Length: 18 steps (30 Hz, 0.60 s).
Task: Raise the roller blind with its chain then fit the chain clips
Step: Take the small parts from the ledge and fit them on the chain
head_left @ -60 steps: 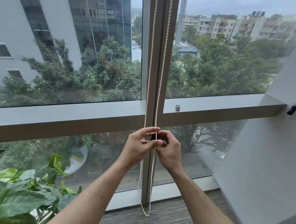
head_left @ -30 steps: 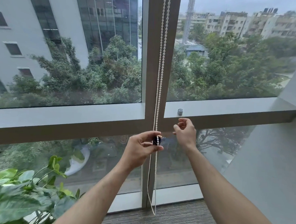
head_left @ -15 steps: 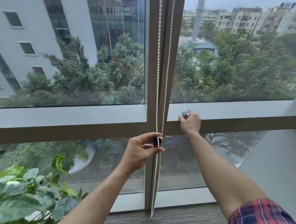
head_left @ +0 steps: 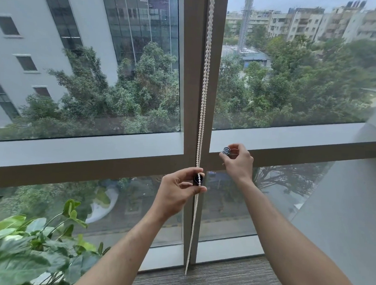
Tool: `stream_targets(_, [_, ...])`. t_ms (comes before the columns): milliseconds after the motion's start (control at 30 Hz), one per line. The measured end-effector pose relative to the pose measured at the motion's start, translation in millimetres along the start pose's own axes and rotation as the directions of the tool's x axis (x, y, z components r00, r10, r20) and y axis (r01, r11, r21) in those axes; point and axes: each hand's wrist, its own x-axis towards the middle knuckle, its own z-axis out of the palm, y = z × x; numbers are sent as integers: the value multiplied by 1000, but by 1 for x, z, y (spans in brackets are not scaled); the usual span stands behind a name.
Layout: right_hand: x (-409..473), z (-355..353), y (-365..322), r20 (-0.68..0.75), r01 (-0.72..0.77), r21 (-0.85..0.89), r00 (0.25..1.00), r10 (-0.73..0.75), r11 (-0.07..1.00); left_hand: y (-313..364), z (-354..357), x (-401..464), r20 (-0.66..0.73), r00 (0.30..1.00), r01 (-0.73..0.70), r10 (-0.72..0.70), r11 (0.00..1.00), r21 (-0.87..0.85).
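A white bead chain hangs down the window's middle post to the floor, both strands close together. My left hand pinches a small dark chain clip against the chain just below the horizontal frame bar. My right hand is off to the right, holding a second small round clip between thumb and fingertips just in front of the window ledge. The blind itself is out of view above.
A leafy green plant fills the lower left. A grey wall closes the right side. Grey carpet lies under the chain's loop.
My right hand left the chain, reached to the ledge, and has picked the small round clip up off it. My left hand has stayed pinching the dark clip on the chain.
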Motion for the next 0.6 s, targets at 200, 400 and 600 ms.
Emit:
stream_targets(200, [-38, -16, -15, 78, 80, 141, 993, -91, 987, -1, 1, -1, -13, 1000, -15, 16, 1000, 7])
stream_targets(400, [-73, -32, -34, 172, 137, 243, 968, -182, 960, 2, 4, -2, -1, 1000, -28, 28, 1000, -3])
stream_targets(600, [-92, -44, -46, 272, 237, 267, 911, -309, 934, 3, 4, -4, 6, 999, -54, 54, 998, -13])
